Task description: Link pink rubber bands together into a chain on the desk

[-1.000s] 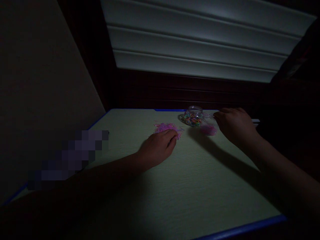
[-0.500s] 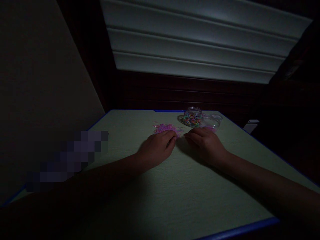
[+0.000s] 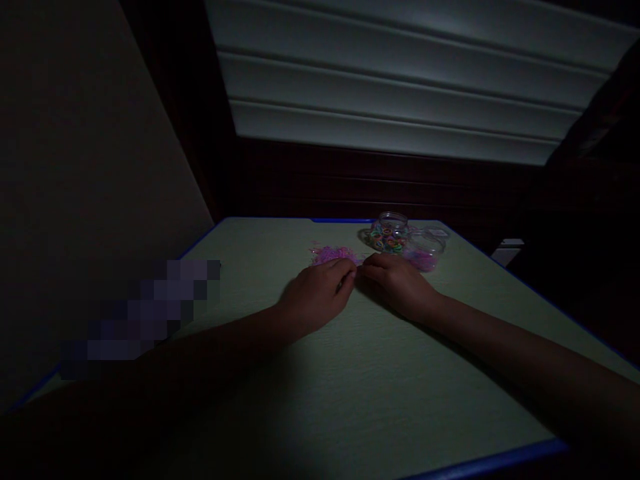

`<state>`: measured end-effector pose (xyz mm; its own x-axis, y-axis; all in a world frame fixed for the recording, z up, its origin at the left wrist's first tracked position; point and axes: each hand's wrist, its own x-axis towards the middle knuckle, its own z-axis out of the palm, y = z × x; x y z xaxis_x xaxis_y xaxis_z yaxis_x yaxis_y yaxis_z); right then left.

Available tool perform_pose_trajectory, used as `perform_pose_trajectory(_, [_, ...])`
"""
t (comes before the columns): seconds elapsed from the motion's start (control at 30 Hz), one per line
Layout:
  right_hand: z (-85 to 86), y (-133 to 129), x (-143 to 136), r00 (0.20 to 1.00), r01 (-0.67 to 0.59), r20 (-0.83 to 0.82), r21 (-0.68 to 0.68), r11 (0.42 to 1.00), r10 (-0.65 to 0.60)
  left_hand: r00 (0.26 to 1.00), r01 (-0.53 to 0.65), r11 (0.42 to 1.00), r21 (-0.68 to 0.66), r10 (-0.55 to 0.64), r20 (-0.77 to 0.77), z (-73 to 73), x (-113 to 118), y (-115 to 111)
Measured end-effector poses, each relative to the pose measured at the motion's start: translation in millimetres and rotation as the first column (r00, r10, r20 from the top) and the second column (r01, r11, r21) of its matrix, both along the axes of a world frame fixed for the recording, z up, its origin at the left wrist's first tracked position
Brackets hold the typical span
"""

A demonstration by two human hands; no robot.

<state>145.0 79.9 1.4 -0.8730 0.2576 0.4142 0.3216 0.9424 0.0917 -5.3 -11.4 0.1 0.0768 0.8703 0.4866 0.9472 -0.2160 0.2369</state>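
A loose heap of thin pink and purple rubber bands [image 3: 333, 255] lies on the light table [image 3: 320, 393]. Just in front of it is my left hand [image 3: 320, 293], its thumb and forefinger pinched together. My right hand [image 3: 400, 283] faces it with curled fingers, and the fingertips of both hands nearly meet. Whatever is between the fingertips is too small and dark to make out. Behind my right hand stands a clear jar [image 3: 389, 233] with multicoloured bands inside. Beside it a second clear container [image 3: 425, 252] holds pink bands.
A clear lid-like piece [image 3: 436, 233] lies behind the containers. At the table's left edge is a blurred-out object [image 3: 165, 300]. Beyond the back edge rise a dark wooden frame and a pale slatted blind [image 3: 400, 87]. A white object [image 3: 507, 250] sits past the right edge.
My right hand has moved left, closing the gap to my left fingertips. More of the pink bands in the second container now shows. The view has shifted slightly.
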Motion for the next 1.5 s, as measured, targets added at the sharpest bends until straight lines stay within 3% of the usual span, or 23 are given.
perform_pose_trajectory(0.47, [0.8,-0.6,0.5,0.998,0.030,0.053,-0.020,0.999,-0.029,1.000,0.027,1.000,0.009,-0.027,-0.014,-1.8,-1.2,0.9])
perform_pose_trajectory(0.87, [-6.4,3.6,6.4,0.994,0.056,-0.079,-0.162,0.985,-0.070,0.999,0.027,1.000,-0.016,-0.028,-0.024,-1.6,-1.4,0.3])
perform_pose_trajectory(1.13, [-2.7,-0.7,11.3,0.980,-0.027,-0.196,-0.288,0.957,-0.031,0.999,0.041,0.999,-0.024,-0.041,-0.008,-0.6,-0.7,-0.4])
perform_pose_trajectory(1.37, [-2.1,-4.7,10.5,0.913,-0.125,-0.393,-0.524,0.842,-0.109,0.999,0.043,0.999,-0.010,-0.044,-0.016,0.2,-0.9,-0.5])
perform_pose_trajectory(1.5, [0.9,-7.3,8.6,0.868,-0.201,-0.445,-0.723,0.661,-0.223,0.999,0.043,0.999,-0.006,-0.043,-0.014,0.3,-0.5,-0.2])
